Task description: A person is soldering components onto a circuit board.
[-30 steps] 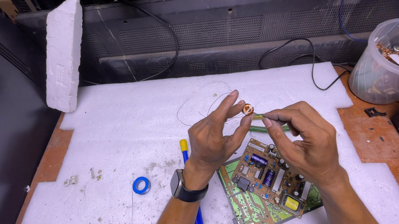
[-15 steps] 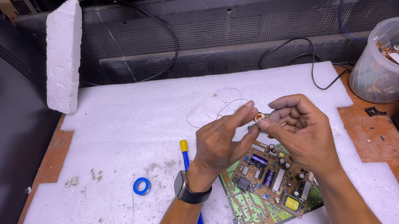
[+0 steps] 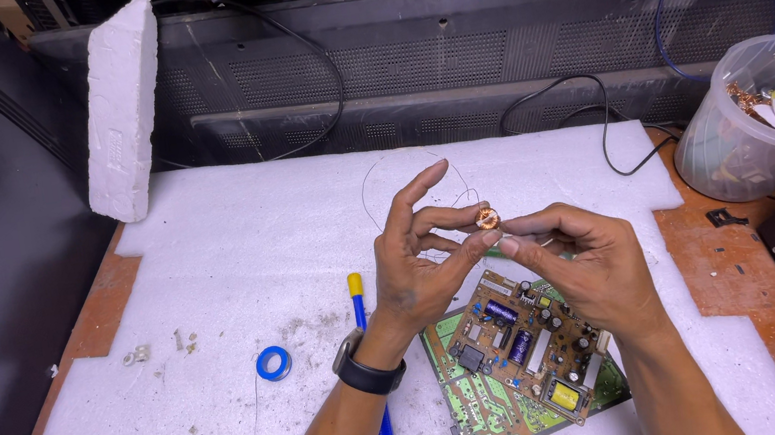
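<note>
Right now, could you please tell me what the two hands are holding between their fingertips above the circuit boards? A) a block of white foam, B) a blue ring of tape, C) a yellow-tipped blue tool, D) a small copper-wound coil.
D: the left hand and right hand pinch a small copper-wound coil between their fingertips, above the circuit boards.

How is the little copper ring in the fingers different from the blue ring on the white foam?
The copper ring is coppery-brown and looks wire-wound; the blue ring is plain blue. The copper ring is held up between the left hand and the right hand; the blue ring lies flat on the white foam, untouched. The blue ring looks wider. Both are round with a hole.
</note>
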